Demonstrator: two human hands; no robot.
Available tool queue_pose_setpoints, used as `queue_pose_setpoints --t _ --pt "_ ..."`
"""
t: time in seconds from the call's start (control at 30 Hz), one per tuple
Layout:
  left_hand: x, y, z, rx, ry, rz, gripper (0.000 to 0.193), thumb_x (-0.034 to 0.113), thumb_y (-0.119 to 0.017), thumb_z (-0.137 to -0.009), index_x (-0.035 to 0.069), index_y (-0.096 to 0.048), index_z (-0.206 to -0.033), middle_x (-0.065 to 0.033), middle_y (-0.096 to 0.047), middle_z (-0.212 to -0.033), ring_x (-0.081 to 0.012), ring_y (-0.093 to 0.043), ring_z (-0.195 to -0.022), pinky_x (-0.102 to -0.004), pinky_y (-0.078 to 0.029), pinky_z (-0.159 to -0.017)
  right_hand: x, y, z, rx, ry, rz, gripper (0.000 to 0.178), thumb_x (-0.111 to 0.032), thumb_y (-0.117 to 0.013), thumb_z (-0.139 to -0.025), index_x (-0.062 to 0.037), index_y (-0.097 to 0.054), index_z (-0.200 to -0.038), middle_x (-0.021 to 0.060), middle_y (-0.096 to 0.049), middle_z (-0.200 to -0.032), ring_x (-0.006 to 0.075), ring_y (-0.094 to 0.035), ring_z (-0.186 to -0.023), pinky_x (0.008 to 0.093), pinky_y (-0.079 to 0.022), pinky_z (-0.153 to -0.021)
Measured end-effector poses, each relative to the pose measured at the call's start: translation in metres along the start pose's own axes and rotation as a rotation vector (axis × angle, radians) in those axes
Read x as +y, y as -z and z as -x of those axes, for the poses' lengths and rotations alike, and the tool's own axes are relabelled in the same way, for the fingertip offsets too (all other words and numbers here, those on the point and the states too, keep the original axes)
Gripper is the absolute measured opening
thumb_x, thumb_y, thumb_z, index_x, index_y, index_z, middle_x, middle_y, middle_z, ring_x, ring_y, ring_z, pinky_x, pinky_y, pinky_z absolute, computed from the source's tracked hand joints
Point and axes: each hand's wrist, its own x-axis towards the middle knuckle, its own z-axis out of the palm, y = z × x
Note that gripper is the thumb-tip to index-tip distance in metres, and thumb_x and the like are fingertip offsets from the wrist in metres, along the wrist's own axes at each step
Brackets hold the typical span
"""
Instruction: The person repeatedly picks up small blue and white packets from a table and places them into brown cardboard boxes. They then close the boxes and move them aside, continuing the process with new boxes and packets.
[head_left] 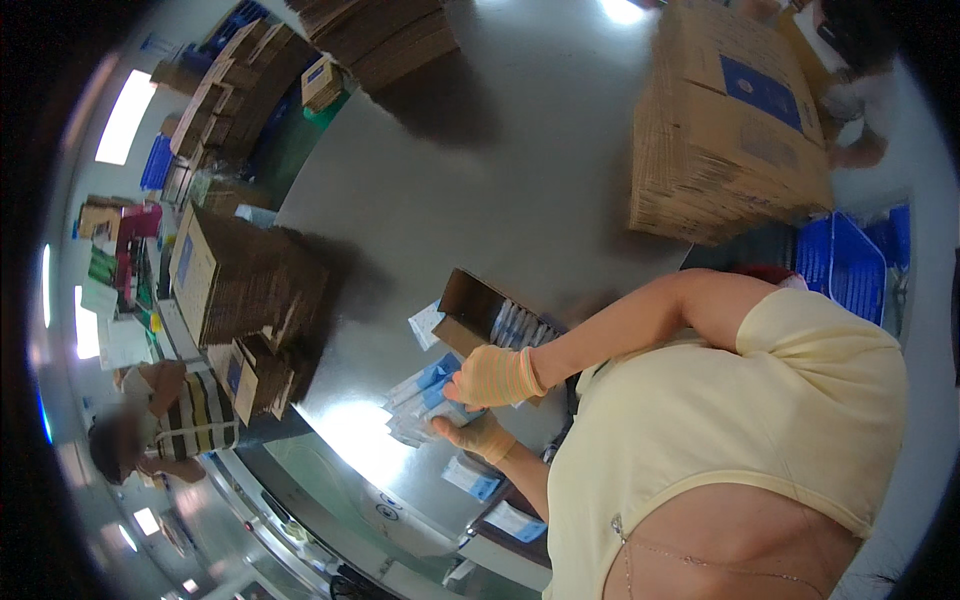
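Both my hands wear yellowish gloves that leave the fingertips bare. Between them is a fanned bunch of flat blue-and-white packets [420,400]. My left hand [475,437] grips its near edge, with the thumb lying over the packets. My right hand [495,378] is closed on the bunch from the other side, its fingertips at the upper edge. Just beyond the right wrist stands an open brown cardboard box [467,308]. A row of similar packets [520,326] is packed upright in it, partly hidden by my right forearm. A white printed sheet [427,325] lies against the box.
Stacks of flattened cartons stand on the grey metal table [480,170]: a tall one at right [725,140], others at left [245,280] and far [385,40]. More packets [470,478] lie near my left forearm. Blue baskets [845,265] are at right. Co-workers are at left and far right.
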Motion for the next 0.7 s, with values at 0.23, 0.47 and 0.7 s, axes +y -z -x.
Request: queue_pose_setpoints --t 0.23,0.47,0.7 --pt "0.028 0.021 0.011 0.143 -0.302 0.088 0.088 0.066 -0.058 -0.078 0.007 -0.036 -0.139 -0.0117 -0.042 -0.139 -0.0295 -0.042 -0.126 -0.0461 -0.032 -0.109 -0.017 0.011 0.006 0.097 0.257 -0.254 0.024 -0.034 -0.061 -0.084 -0.0101 -0.057 -0.085 0.0085 -0.061 -0.069 0.0292 -0.063 -0.065 0.0378 -0.047 -0.054" --pt "0.067 0.040 0.027 0.159 -0.371 0.070 0.068 0.052 -0.066 -0.079 0.004 -0.050 -0.125 -0.0114 -0.053 -0.125 -0.0284 -0.051 -0.115 -0.0434 -0.039 -0.102 0.021 -0.026 -0.015 0.063 -0.181 -0.297 0.033 -0.027 -0.058 -0.085 -0.0031 -0.054 -0.109 0.0149 -0.064 -0.084 0.0306 -0.065 -0.072 0.0408 -0.049 -0.060" --pt "0.048 -0.022 0.012 -0.064 -0.206 -0.303 0.045 0.010 -0.065 -0.071 0.003 -0.056 -0.115 -0.0072 -0.057 -0.112 -0.0215 -0.053 -0.105 -0.0374 -0.043 -0.095 0.065 -0.048 0.012 -0.405 -0.257 0.529 0.078 -0.029 -0.054 -0.084 0.0026 -0.020 -0.146 0.0214 -0.031 -0.147 0.0315 -0.039 -0.129 0.0430 -0.037 -0.095"
